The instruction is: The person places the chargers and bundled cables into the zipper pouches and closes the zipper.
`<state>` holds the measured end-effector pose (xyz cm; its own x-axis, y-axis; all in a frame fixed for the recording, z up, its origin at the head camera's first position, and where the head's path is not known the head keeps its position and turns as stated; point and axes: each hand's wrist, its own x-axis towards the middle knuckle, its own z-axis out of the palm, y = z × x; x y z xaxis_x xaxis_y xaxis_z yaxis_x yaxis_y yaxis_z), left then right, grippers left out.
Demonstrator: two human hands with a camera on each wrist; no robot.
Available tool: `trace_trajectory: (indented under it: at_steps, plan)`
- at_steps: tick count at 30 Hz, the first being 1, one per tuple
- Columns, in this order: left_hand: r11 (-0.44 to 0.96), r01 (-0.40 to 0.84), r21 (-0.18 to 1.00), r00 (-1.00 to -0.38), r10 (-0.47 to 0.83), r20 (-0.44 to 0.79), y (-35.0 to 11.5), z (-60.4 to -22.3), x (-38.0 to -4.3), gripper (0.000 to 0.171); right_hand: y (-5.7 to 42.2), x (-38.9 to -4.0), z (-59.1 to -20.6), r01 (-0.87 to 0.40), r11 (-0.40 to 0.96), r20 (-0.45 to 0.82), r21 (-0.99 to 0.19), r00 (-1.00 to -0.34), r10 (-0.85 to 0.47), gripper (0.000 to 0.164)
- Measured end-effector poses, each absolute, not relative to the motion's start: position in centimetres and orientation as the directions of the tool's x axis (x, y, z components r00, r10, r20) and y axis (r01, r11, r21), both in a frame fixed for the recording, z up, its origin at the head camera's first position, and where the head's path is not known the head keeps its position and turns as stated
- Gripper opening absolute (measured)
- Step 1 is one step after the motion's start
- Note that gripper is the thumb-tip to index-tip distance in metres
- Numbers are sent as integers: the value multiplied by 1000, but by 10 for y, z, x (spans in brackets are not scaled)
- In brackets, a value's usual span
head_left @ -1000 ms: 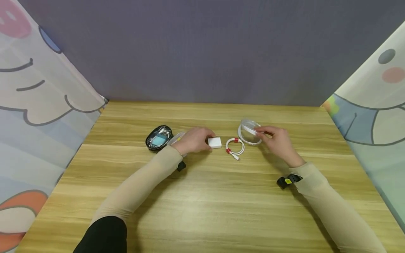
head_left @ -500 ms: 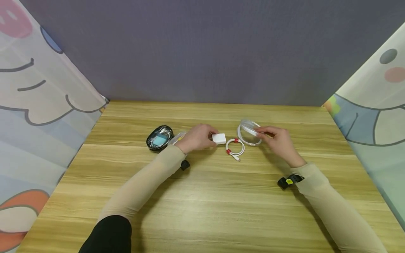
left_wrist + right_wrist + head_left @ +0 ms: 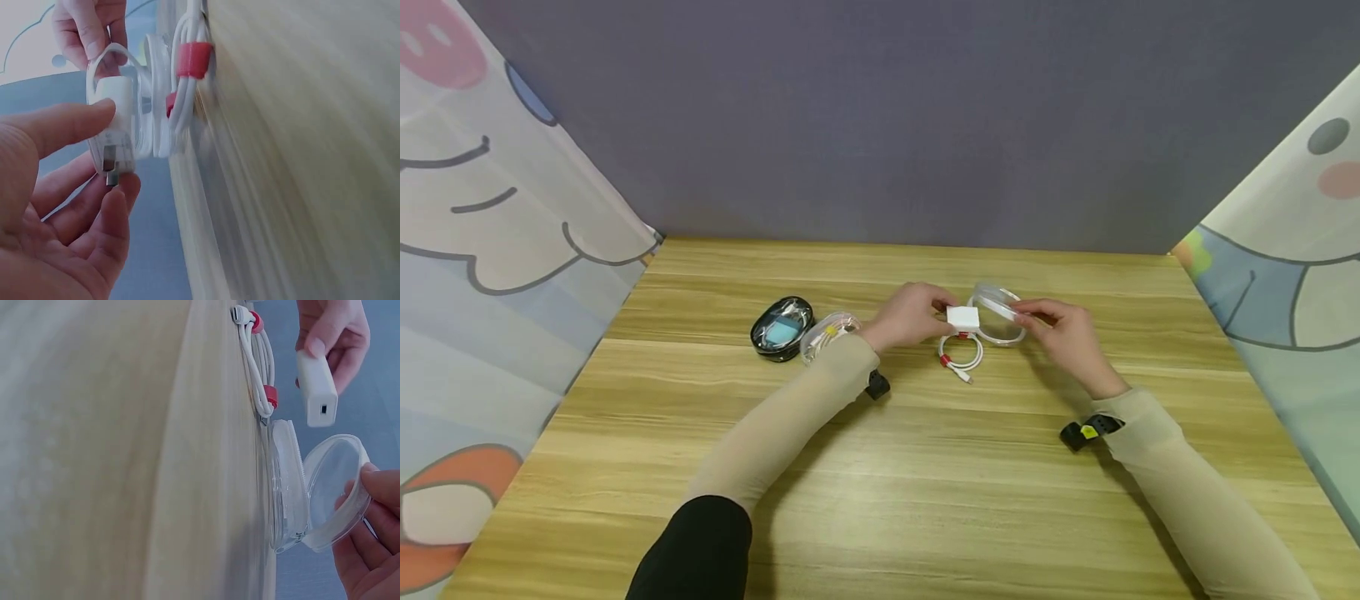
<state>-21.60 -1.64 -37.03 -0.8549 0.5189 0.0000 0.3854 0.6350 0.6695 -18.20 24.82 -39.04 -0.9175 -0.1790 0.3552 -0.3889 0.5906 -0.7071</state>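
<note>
Pinching the white charger in the left hand, holding it above the table, just left of the open clear case, near the coiled white cable. Pinching the case's raised lid in the right hand, farther right.

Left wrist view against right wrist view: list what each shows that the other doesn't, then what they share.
Only the left wrist view shows the metal prongs on the white adapter.

Only the right wrist view shows the port in the adapter's end and the coiled cable's connector.

Both show the left hand holding the adapter, the right hand gripping the clear case, and the white cable with red ties.
</note>
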Motion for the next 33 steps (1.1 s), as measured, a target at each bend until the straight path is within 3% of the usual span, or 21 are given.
trace_trajectory:
  at_steps: [20,27,33]
  plan:
    - [628,345,697,-868,496,-17,22,-384,-239,42,246,-183,-387,-273,502,268,-821,-960,-82,20]
    - [664,425,616,-837,547,-13,28,-385,-241,39,246,-183,-388,-271,491,265,-828,-961,-84,19]
    - [640,460,616,-808,589,-8,31,-386,-243,37,247,-184,-390,-266,494,261,-828,-962,-81,18]
